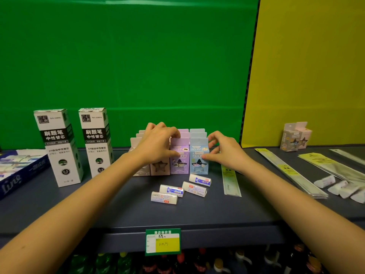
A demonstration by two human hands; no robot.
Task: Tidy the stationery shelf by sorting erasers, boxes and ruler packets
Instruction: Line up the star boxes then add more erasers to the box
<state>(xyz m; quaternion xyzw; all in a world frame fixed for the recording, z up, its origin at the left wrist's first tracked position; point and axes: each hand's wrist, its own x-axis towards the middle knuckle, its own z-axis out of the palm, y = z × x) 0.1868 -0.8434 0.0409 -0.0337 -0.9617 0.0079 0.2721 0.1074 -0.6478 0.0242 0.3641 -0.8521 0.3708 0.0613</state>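
1. head view: the left hand (158, 144) is curling its fingers over the tops of the small boxes (179, 161) standing in rows on the shelf (118, 210), gripping them; the right hand (224, 150) is pinching the blue box (198, 162) at the block's right end.
2. four erasers (171, 190) are lying loose just in front of the boxes, a ruler packet (230, 181) just beside them on the right.
3. squeezing the rows unevenly is likely risking a box tipping forward onto the erasers, or a forearm sweeping them off the shelf edge.
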